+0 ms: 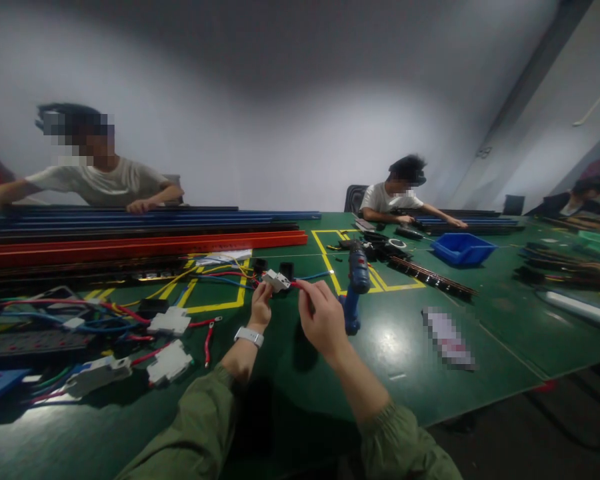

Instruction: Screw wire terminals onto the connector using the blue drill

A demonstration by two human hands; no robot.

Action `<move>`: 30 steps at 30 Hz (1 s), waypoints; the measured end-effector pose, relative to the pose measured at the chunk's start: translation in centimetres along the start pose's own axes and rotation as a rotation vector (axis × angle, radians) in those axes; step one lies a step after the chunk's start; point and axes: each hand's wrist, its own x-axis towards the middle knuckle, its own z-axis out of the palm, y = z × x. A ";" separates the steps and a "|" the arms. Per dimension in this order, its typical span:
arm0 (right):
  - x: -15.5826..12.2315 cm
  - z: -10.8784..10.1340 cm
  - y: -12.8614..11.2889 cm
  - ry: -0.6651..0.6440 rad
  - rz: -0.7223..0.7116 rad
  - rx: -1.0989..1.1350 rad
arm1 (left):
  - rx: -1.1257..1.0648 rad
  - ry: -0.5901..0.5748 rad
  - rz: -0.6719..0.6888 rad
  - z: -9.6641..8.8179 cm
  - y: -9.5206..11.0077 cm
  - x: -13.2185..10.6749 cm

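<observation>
My left hand point(261, 305), with a watch on its wrist, grips a white circuit breaker point(277, 280) above the green table. From the right, my right hand point(324, 317) pinches a short red wire point(298, 285) at the breaker's right end; I cannot tell whether the wire sits inside the terminal. A blue cordless drill point(357, 283) stands just beyond my right hand. Left of my left wrist lie more white breakers point(170, 321) with red and blue wires, and a loose short red wire point(209, 343) with a metal lug.
Red rails point(220, 245) and blue rails point(230, 219) lie along the table's far left. A blue bin point(463, 249) and a copper-coloured strip point(433, 277) are at right. A blurred pale packet point(449, 339) lies nearer. Co-workers point(397, 193) sit across the table point(380, 373).
</observation>
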 end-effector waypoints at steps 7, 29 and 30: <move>0.8 3.3 4.5 -0.058 0.166 -0.060 | -0.093 -0.030 -0.005 0.7 -1.2 0.6; -0.2 4.8 8.6 -0.106 0.223 0.025 | 0.379 -0.275 0.138 -0.2 -1.9 1.2; -0.4 5.0 8.8 -0.087 0.234 0.040 | 0.400 -0.288 0.145 -0.2 -1.7 1.2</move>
